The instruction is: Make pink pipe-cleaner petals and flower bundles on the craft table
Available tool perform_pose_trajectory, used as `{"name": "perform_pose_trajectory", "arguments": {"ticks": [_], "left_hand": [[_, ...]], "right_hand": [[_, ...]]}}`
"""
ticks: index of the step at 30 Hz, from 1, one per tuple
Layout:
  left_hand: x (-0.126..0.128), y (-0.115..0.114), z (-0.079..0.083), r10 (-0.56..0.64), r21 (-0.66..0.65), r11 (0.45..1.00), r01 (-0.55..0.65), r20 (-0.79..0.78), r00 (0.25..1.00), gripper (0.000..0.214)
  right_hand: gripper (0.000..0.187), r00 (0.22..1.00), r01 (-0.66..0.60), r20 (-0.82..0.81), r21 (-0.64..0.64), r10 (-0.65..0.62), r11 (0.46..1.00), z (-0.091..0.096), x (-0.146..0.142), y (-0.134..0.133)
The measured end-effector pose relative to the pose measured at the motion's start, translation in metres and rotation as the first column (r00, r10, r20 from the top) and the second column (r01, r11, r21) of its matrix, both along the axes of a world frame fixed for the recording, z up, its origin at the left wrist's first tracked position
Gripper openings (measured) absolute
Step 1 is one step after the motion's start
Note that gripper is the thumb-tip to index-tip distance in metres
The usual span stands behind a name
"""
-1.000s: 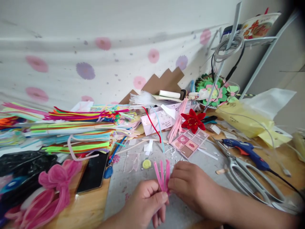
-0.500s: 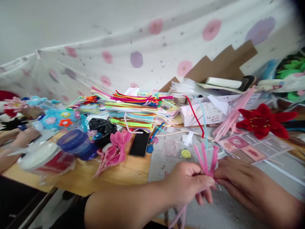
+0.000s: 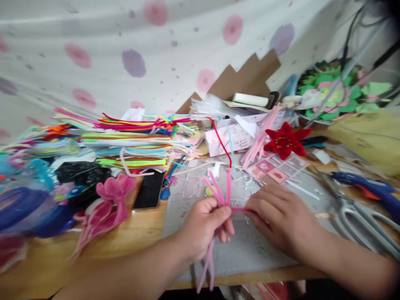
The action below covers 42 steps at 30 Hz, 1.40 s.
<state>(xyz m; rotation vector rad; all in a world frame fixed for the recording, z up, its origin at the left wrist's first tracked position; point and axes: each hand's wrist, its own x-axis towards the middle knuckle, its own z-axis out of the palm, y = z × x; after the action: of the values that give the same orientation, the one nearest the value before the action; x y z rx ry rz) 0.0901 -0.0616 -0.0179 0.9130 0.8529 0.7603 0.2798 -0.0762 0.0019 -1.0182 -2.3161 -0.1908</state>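
My left hand [image 3: 210,221] is closed around a small bundle of pink pipe cleaners [image 3: 229,187]. Their upper ends fan out above the thumb, and long tails hang below the fist over the front of the grey mat [image 3: 250,254]. To the right, my right hand [image 3: 278,210] pinches one pink strand of the bundle, which stretches sideways between the two hands. Its fingertips are partly hidden behind the back of the hand. A pink pipe-cleaner flower [image 3: 117,189] lies on the wood at the left, beside a black phone [image 3: 149,189].
Stacks of coloured pipe cleaners [image 3: 125,143] lie at the back left. A red flower [image 3: 286,141] rests by a palette [image 3: 278,168] behind my right hand. Scissors [image 3: 359,221] and a blue glue gun [image 3: 368,187] are at the right. A blue container [image 3: 25,212] stands at the left.
The view has swung to the right, bringing the scissors and glue gun in and another person's hands out. My right hand has drawn away from the left, pulling one strand out sideways.
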Motion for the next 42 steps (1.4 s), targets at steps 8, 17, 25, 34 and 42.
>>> {"name": "perform_pose_trajectory", "arguments": {"ticks": [8, 17, 25, 34, 42], "left_hand": [[0.0, -0.003, 0.002, -0.036, 0.006, 0.999, 0.036, 0.026, 0.999, 0.021], [-0.001, -0.005, 0.001, -0.135, 0.041, 0.989, 0.14, -0.095, 0.986, 0.018], [-0.003, -0.005, 0.007, -0.16, 0.269, 0.915, 0.302, -0.444, 0.881, 0.024], [0.002, -0.004, 0.009, -0.004, 0.426, 0.879, 0.212, -0.438, 0.899, 0.015], [0.0, -0.007, 0.006, -0.015, 0.415, 0.897, 0.153, -0.317, 0.948, 0.007]], "right_hand": [[0.012, 0.933, -0.108, -0.358, -0.392, -0.043, 0.914, 0.001, -0.003, -0.005], [0.006, 0.937, -0.066, -0.335, -0.436, -0.094, 0.898, 0.006, 0.001, -0.002], [0.012, 0.894, -0.12, -0.32, -0.846, -0.315, 0.519, 0.011, 0.003, 0.002], [0.016, 0.883, 0.059, -0.333, -0.621, -0.331, 0.781, 0.001, 0.006, 0.001], [0.018, 0.868, 0.129, -0.358, -0.506, -0.343, 0.853, 0.007, 0.018, -0.017]]}}
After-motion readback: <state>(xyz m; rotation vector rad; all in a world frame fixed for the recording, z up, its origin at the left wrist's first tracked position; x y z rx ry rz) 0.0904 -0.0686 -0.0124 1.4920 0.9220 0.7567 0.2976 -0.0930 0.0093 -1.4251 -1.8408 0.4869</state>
